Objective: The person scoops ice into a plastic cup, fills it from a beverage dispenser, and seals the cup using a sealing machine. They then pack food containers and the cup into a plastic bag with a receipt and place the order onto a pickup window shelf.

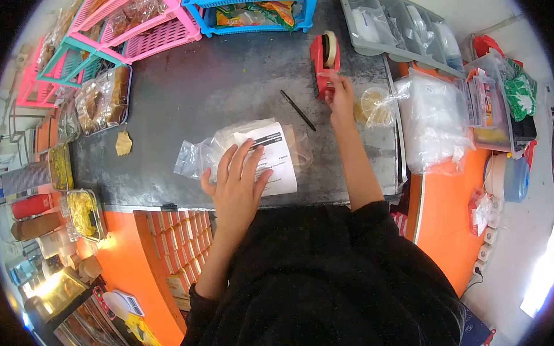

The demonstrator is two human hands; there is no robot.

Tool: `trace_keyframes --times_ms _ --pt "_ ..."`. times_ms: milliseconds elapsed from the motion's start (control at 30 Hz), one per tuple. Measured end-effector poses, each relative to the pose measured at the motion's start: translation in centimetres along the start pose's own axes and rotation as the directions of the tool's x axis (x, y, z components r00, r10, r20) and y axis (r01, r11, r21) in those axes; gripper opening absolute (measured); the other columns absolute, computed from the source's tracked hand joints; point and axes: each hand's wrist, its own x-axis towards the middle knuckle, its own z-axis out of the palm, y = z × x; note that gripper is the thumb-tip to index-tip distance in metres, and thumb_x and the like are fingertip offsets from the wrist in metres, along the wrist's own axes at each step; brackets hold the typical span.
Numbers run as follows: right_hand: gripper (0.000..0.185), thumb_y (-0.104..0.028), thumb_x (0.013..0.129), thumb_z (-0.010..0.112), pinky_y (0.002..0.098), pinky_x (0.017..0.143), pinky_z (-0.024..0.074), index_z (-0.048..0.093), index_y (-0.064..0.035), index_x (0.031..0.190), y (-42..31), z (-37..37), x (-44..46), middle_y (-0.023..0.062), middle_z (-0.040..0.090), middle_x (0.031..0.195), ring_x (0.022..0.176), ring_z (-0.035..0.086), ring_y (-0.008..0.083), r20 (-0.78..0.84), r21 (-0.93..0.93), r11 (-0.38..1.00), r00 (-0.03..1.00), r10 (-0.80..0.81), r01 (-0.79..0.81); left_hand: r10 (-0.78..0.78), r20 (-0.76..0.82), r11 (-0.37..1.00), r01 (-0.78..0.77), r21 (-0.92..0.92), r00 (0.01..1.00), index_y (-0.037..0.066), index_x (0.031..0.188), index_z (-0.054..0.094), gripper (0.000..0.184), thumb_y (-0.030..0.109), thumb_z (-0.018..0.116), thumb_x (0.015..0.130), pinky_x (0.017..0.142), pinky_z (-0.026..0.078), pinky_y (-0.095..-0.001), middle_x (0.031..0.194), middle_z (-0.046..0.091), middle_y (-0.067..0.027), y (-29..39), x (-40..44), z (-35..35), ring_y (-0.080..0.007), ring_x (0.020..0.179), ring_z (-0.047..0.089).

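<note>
My left hand (235, 178) lies with its fingers spread over a printed paper slip (280, 163), which rests on a clear plastic bag (196, 158) on the dark worktop (211, 83). At the front end of a red tape dispenser (318, 63), my right hand (340, 99) has its fingers closed by the cutting edge. Whether a piece of tape is between those fingers is too small to tell. A black pen (298, 110) lies between the slip and the dispenser.
Pink (160, 42) and blue baskets (252, 29) stand at the back. A grey divided tray (401, 34) is back right, above a stack of clear bags (435, 119). A tied bag (373, 107) sits by my right forearm. Food containers (84, 213) line the left edge.
</note>
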Motion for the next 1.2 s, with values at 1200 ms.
trace_keyframes --times_ms 1200 --pt "0.039 -0.033 0.079 0.066 0.0316 0.076 0.0413 0.052 -0.0020 0.097 -2.1 1.1 -2.2 0.0082 0.051 0.086 0.087 0.050 0.0183 0.107 -0.518 0.733 0.884 -0.455 0.440 0.021 -0.003 0.996 -0.021 -0.086 1.000 0.022 0.120 0.053 0.043 0.037 0.057 0.079 0.095 0.016 -0.0412 0.128 0.049 0.0051 -2.1 -0.3 2.0 -0.0123 0.116 0.044"
